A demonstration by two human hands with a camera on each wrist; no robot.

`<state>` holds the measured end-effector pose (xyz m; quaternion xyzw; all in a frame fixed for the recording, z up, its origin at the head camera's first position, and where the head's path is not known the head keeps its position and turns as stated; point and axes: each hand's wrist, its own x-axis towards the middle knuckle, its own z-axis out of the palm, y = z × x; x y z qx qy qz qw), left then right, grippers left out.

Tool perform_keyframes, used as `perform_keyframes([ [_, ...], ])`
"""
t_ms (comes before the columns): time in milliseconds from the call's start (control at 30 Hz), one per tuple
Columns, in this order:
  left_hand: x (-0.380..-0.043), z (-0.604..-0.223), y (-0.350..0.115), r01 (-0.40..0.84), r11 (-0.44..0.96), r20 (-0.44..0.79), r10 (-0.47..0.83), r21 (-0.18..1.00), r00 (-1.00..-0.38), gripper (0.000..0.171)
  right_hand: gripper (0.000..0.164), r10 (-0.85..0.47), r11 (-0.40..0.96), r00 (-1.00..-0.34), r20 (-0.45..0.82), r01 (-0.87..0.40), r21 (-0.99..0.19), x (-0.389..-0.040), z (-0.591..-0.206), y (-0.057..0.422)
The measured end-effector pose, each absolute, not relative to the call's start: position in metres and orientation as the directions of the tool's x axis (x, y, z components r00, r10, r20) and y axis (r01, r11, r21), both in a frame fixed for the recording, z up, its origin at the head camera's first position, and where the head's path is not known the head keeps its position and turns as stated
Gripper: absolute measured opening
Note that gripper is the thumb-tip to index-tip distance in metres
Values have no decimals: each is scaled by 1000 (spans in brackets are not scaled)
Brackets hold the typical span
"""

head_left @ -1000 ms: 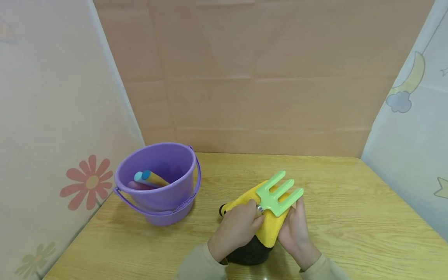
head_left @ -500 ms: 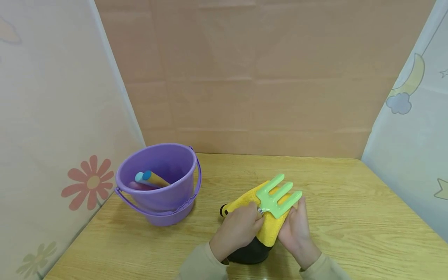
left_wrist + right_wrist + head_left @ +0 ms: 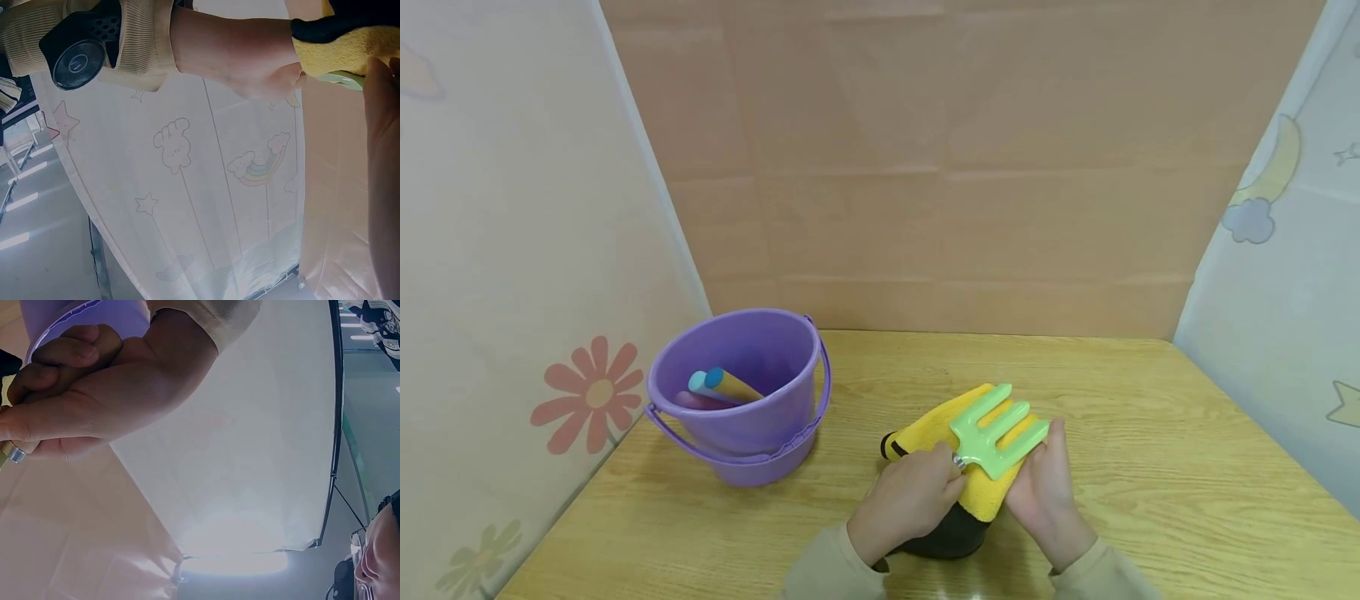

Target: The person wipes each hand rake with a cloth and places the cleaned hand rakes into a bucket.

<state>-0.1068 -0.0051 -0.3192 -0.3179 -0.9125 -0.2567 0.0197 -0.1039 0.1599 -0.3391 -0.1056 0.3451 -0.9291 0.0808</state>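
In the head view my left hand point(image 3: 913, 496) grips the handle of a green three-pronged garden hand fork point(image 3: 988, 442), prongs pointing up and right. The right wrist view shows its fingers curled round the wooden handle point(image 3: 7, 449), near the metal collar. Behind the fork lies a yellow cloth point(image 3: 936, 425) with a dark grey reverse side, which hangs down under my left hand. My right hand point(image 3: 1048, 492) holds this cloth from the right, fingertip beside the lowest prong. Part of that hand is hidden behind cloth and fork.
A purple bucket point(image 3: 782, 425) stands at left on the wooden table point(image 3: 1135, 433), its handle hanging down in front. Inside it lie a yellow stick with a blue end point(image 3: 730, 383), a light blue one point(image 3: 700, 382) and something pink point(image 3: 700, 402). Printed sheets enclose the sides.
The fork has moved slightly down, its prongs now lower against the cloth. The cloth and my right hand have shifted a little to the right. My left hand keeps its grip.
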Motion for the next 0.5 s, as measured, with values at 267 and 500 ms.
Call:
perform_keyframes([
  [267, -106, -320, -4, 572, 673, 166, 568, 469, -806, 33, 77, -183, -731, -973, 138, 41, -682, -105, -338, 163],
  [500, -106, -321, -6, 554, 691, 146, 557, 464, -817, 32, 59, -156, -743, -978, 139, 23, -669, -108, -337, 170],
])
